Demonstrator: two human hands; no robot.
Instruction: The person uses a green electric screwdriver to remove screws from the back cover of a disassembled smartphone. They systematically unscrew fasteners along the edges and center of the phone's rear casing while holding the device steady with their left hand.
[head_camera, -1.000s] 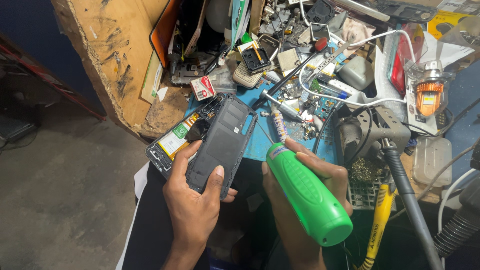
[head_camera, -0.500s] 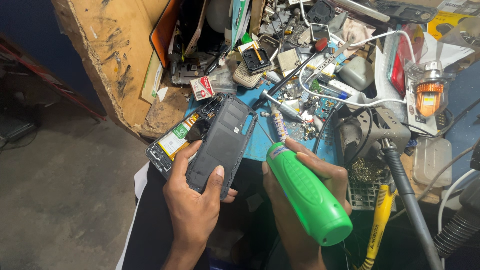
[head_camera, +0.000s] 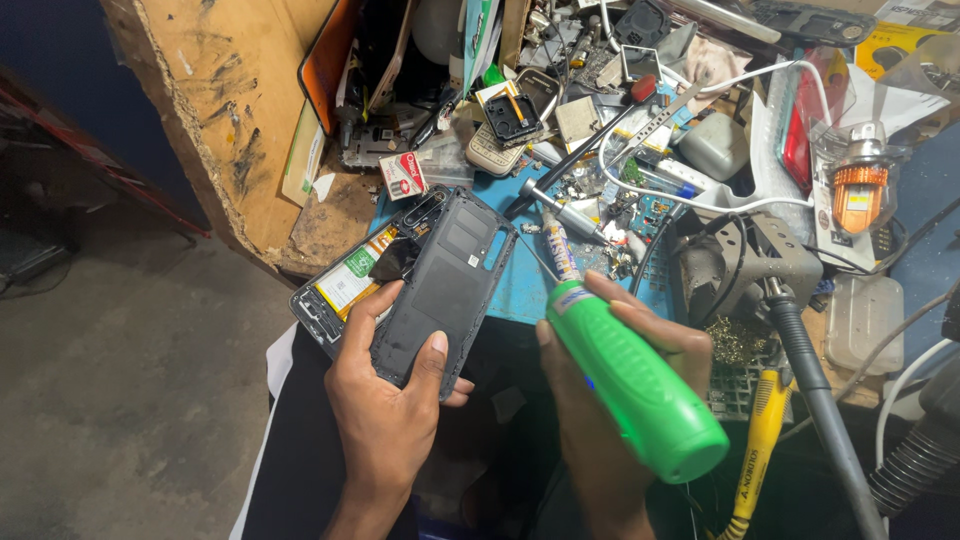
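Nothing moved, left hand (head_camera: 385, 415) gripping phone frame (head_camera: 440, 290), right hand (head_camera: 600, 420) gripping green, perhaps glue, tube (head_camera: 635, 390)

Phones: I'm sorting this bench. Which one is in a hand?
The open black phone, gripped by the left hand; the small keypad phone lies untouched among clutter.

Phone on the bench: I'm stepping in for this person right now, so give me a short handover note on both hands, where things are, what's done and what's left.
Left hand: holds the dark back cover, inner side up, over the opened phone at the bench edge.
Right hand: grips the green glue tube, nozzle pointing toward the cover, not touching it.
Done: phone is open, cover off, battery showing.
Left: no glue visible on the cover; cover not yet pressed on.
Nearby: loose parts crowd the blue mat; yellow-handled tool by the right wrist.
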